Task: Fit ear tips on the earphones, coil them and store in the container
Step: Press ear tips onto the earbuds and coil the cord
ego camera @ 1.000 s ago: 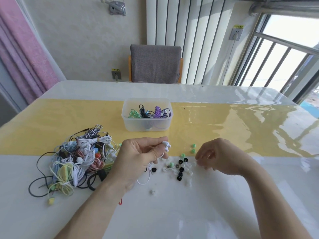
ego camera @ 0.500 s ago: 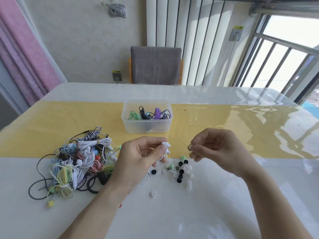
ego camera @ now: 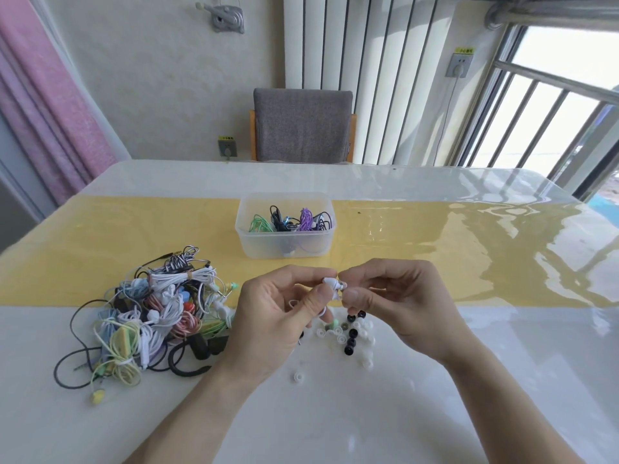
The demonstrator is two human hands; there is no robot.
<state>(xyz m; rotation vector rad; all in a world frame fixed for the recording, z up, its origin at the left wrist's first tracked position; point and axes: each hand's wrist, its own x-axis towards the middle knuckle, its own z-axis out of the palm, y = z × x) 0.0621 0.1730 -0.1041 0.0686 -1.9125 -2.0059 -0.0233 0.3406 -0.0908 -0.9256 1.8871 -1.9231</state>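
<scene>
At the centre of the frame, the left hand pinches a white earbud. The right hand pinches a small ear tip, hardly visible, against it. The tip seems soft and light; better hold its rim.

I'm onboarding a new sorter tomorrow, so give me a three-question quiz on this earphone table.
1. True or false: the clear container already holds coiled earphones.
2. Which hand holds the white earbud? A left hand B right hand
3. Fill in: the tangled earphone pile lies to the person's ____.

Key: 1 true. 2 A; the right hand's fingertips meet the earbud's tip, seemingly pressing a small tip on. 3 left; loose ear tips sit on the table under the hands.
</scene>
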